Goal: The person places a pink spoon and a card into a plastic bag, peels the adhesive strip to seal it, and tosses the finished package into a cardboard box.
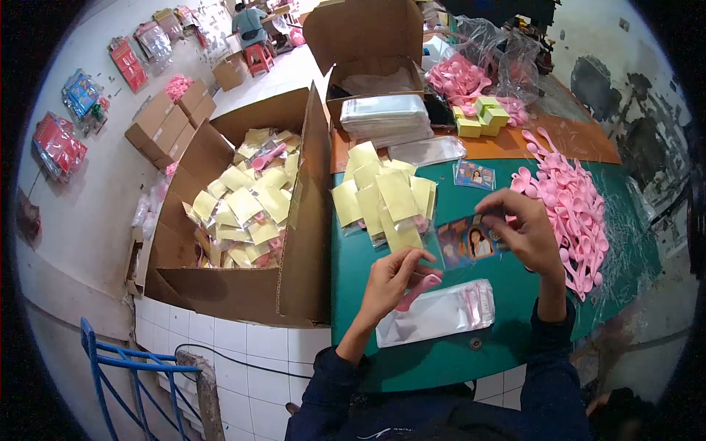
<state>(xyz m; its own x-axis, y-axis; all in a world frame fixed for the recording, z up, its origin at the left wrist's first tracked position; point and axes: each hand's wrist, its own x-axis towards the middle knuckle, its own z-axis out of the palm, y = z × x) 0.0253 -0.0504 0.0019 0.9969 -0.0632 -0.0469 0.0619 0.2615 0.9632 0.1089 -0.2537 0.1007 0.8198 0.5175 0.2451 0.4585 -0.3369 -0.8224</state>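
My left hand [398,283] has its fingers closed round a pink spoon [419,289] and also touches the edge of a clear bag. My right hand [521,229] pinches a printed picture card [476,241], which lies in or against that clear bag between my hands. Below them, a stack of clear plastic bags [434,316] rests on the green table [397,367]. Yellow-labelled packets [390,192] are piled beyond my left hand. More picture cards [473,175] lie beyond my right hand, and a heap of pink spoons [570,209] is on the right.
An open cardboard box [305,213] holding similar packets stands left of the table. Farther back are stacked clear bags [386,117], yellow-green blocks [482,117] and another box [364,37]. A blue metal rail [136,360] is at lower left. A person [248,22] sits far off.
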